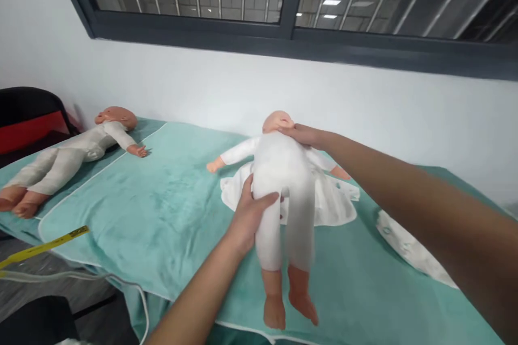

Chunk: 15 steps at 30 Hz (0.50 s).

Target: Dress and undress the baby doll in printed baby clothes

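Observation:
A baby doll (283, 172) in a white bodysuit lies face up over a white garment (335, 202) spread on a teal towel (162, 215). My left hand (251, 210) is closed around the doll's hip and upper thigh, with its legs hanging toward me off the surface. My right hand (303, 133) cups the neck and the back of the doll's head, fingers curled under it.
A second doll (76, 153) in a beige suit lies on its back at the far left of the towel. Another white cloth (408, 248) lies at the right. A yellow tape (44, 246) and a pale cable (81, 276) hang off the front left edge. A white wall stands behind.

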{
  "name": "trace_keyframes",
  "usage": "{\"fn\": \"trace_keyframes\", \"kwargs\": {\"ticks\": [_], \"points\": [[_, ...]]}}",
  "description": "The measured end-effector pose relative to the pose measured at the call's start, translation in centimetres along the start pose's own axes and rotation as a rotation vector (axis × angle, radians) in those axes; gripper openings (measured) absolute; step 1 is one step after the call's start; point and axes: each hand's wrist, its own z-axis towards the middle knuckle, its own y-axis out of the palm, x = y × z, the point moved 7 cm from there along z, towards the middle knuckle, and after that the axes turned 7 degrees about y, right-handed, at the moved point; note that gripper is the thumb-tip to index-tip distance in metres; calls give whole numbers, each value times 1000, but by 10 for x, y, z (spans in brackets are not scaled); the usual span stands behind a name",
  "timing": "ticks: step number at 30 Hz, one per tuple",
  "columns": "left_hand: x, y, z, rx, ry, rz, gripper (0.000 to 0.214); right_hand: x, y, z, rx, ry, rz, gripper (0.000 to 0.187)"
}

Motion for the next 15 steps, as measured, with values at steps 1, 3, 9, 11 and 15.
{"fn": "trace_keyframes", "kwargs": {"ticks": [1,3,9,11,15], "points": [[-16,11,-2,-8,-22,-8,77,14,-6,-12,35,10,-21,56],[-44,28,-6,-21,-57,-11,79,38,-15,-33,114,35,-49,56],[-84,46,-12,10,-102,17,83,72,-6,-57,177,70,-109,50],[-89,45,-11,26,-96,32,81,76,-1,-53,169,61,-150,49],[-93,33,-5,0,-76,129,75,84,-10,-41,183,50,-276,60]]}}
